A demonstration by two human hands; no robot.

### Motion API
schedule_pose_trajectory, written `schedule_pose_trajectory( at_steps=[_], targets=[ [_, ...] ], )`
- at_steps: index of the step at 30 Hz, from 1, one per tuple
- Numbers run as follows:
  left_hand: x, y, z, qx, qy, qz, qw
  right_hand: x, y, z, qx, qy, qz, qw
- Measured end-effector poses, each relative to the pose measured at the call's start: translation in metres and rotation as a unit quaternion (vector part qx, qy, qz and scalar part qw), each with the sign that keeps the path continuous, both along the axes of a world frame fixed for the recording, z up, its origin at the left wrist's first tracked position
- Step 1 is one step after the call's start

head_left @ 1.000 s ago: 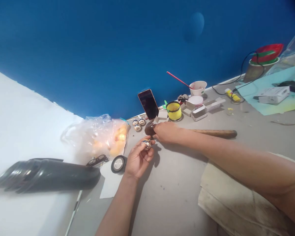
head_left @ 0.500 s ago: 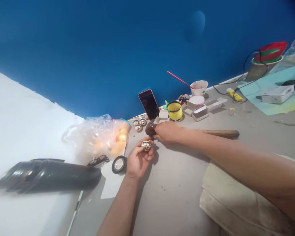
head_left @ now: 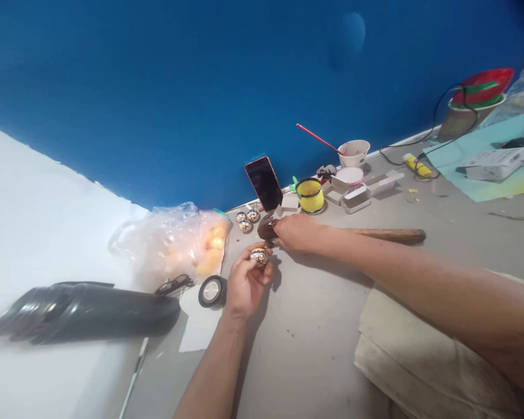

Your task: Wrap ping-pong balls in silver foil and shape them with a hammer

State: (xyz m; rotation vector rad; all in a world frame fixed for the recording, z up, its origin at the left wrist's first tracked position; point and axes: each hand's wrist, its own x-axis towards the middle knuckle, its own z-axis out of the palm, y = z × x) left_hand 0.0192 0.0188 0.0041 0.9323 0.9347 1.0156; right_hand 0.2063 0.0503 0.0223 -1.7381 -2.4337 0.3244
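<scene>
My left hand (head_left: 247,285) holds a shiny silver and gold ball (head_left: 259,256) between thumb and fingers, palm turned up. Just to the right, my right hand (head_left: 299,233) is closed around the hammer (head_left: 384,235) close to its dark metal head. The wooden handle sticks out to the right beyond my forearm. Both hands nearly meet by the hammer head, and the right fingertips are partly hidden. Three similar shiny balls (head_left: 245,219) sit behind the left hand, in front of a phone (head_left: 264,183) leaning on the wall.
A yellow pot (head_left: 311,196), small open boxes (head_left: 356,201) and a paper cup (head_left: 353,153) stand along the wall. Leftward are a black tape roll (head_left: 212,292), glasses (head_left: 174,284), a plastic bag (head_left: 157,238) and a dark cylinder (head_left: 91,311). A beige cloth (head_left: 402,343) lies under my right forearm.
Almost nothing differs. The ball in my left hand has turned or shifted very slightly, and the right hand keeps its place at the hammer head.
</scene>
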Motion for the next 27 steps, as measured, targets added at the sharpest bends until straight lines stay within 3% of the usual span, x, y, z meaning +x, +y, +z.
schedule_pose_trajectory(
  at_steps=[6, 20, 27],
  targets=[
    [-0.0009, 0.0014, -0.0003, -0.040, -0.052, 0.001, 0.998, 0.0015, -0.0002, 0.0009, 0.000, 0.002, 0.005, 1.000],
    [-0.0003, 0.0017, -0.0010, -0.029, 0.000, 0.008, 1.000, 0.0013, -0.0002, 0.0015, -0.002, 0.009, 0.001, 1.000],
    [0.0021, 0.0008, -0.0044, 0.039, 0.064, 0.026, 0.997, 0.0020, 0.0019, -0.0017, 0.005, 0.014, 0.001, 1.000]
  ],
)
